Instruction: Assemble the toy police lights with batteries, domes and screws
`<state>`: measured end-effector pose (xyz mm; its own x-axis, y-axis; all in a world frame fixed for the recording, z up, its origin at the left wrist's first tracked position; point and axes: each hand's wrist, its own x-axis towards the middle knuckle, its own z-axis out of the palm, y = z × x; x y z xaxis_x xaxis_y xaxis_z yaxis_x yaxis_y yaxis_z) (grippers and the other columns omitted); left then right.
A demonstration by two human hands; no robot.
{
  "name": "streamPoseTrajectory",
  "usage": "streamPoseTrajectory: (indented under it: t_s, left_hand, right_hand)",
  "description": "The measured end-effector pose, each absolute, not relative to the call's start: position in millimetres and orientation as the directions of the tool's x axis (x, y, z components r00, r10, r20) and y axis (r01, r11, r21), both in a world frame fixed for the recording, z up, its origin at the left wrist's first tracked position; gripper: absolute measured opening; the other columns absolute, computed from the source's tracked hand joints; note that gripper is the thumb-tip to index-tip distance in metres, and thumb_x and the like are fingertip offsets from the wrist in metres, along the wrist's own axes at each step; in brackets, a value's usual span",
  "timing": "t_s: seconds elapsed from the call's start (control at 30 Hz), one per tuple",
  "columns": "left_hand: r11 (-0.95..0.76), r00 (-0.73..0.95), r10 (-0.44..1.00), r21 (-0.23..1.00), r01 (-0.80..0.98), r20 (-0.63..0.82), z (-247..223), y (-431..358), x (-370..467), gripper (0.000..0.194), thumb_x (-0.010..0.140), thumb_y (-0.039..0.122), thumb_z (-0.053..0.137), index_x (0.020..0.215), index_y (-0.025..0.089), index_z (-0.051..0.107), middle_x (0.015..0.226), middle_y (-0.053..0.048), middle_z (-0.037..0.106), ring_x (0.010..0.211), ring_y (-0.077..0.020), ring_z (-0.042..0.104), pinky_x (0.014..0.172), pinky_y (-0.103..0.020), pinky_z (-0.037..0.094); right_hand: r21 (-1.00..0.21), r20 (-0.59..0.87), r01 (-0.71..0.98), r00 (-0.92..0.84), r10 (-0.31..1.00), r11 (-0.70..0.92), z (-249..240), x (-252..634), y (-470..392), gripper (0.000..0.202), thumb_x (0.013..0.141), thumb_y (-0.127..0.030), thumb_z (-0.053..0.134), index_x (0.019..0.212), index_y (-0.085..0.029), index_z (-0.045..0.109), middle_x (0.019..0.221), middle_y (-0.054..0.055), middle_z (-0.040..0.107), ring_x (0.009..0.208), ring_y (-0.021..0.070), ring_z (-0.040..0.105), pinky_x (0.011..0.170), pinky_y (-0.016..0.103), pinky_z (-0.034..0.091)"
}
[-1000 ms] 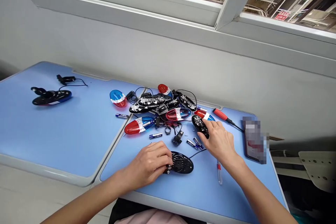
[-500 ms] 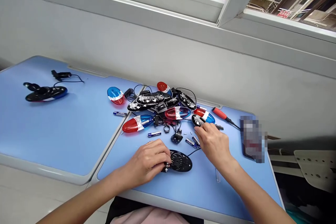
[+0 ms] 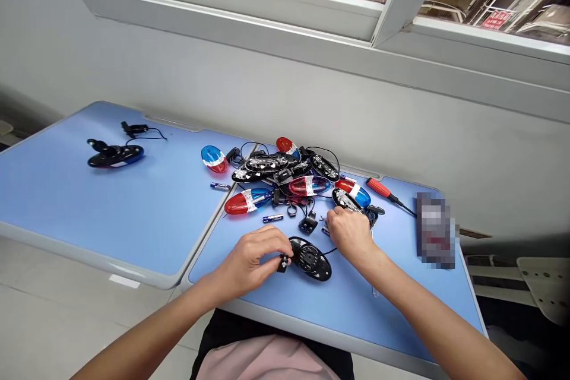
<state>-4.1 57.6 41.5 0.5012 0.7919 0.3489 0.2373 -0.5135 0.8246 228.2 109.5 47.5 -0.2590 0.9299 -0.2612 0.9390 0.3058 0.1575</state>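
My left hand [image 3: 258, 258] is closed, pinching a small black part with shiny studs [image 3: 283, 263] between thumb and fingers. Just right of it, a black oval light base [image 3: 314, 259] lies with its round, ribbed side up, and a thin cable runs from it under my right hand [image 3: 351, 231]. That hand is closed, knuckles up, fingertips down at the tabletop beside small screws [image 3: 322, 219] and a partly covered battery [image 3: 326, 229]. Whatever its fingers hold is hidden. Behind, a black button unit [image 3: 308, 223] and a loose blue battery [image 3: 273, 218] lie on the table.
A pile of black light bases [image 3: 267, 162] and red-blue covers [image 3: 309, 185] fills the back middle. A red-handled screwdriver [image 3: 378, 187] and a blurred-out object [image 3: 435, 230] lie right. On the left table [image 3: 133, 214] rests an assembled light [image 3: 116, 156] with its cable.
My right hand has come down and left, and now covers most of the batteries beside the screws. The oval base has tilted a little. The whole view has shifted.
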Motion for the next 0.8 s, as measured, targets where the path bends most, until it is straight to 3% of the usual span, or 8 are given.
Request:
streamPoseTrajectory:
  t_s: [0.17,0.3,0.5,0.67,0.8]
  left_hand:
    - [-0.213,0.404,0.909,0.946,0.244,0.101,46,51,-7,0.019,0.085,0.012,0.053,0.088,0.015,0.071,0.082,-0.005,0.070,0.072,-0.0132,0.062,0.064,-0.023,0.050]
    - [-0.021,0.408,0.911,0.985,0.172,-0.052,47,48,-5,0.023,0.086,0.021,0.053,0.095,0.013,0.073,0.082,-0.006,0.067,0.066,-0.0118,0.059,0.058,-0.022,0.051]
    - [0.047,0.427,0.895,0.978,0.202,-0.131,48,44,-1,0.034,0.084,0.021,0.050,0.108,0.014,0.072,0.087,-0.005,0.062,0.056,-0.0081,0.053,0.053,-0.021,0.047]
    - [0.095,0.392,0.894,0.946,0.310,-0.218,52,41,8,0.037,0.083,0.022,0.049,0.114,0.015,0.069,0.068,0.001,0.055,0.050,-0.0079,0.043,0.046,-0.019,0.035]
    - [0.121,0.366,0.902,0.949,0.293,-0.228,54,41,13,0.034,0.083,0.025,0.050,0.110,0.014,0.068,0.062,0.003,0.046,0.054,-0.0095,0.041,0.048,-0.020,0.033]
  right_hand:
    - [0.156,-0.227,0.946,-0.247,0.942,0.285,53,229,105,0.024,0.097,-0.028,0.049,0.109,-0.018,0.067,0.103,0.013,0.068,0.094,0.0244,0.066,0.060,0.027,0.043]
    - [0.147,-0.225,0.939,-0.275,0.935,0.311,51,225,108,0.023,0.097,-0.026,0.047,0.105,-0.020,0.068,0.102,0.011,0.068,0.094,0.0228,0.066,0.060,0.026,0.043]
    - [0.144,-0.224,0.926,-0.313,0.923,0.349,45,218,109,0.022,0.088,-0.008,0.053,0.105,-0.017,0.066,0.103,0.012,0.065,0.098,0.0227,0.062,0.061,0.025,0.045]
    - [0.147,-0.193,0.929,-0.309,0.931,0.339,43,216,105,0.025,0.087,-0.004,0.050,0.106,-0.016,0.063,0.107,0.013,0.063,0.103,0.0236,0.058,0.059,0.024,0.045]
    - [0.132,-0.160,0.938,-0.299,0.941,0.321,40,216,104,0.024,0.086,-0.003,0.050,0.104,-0.015,0.061,0.105,0.013,0.063,0.100,0.0233,0.059,0.058,0.024,0.043]
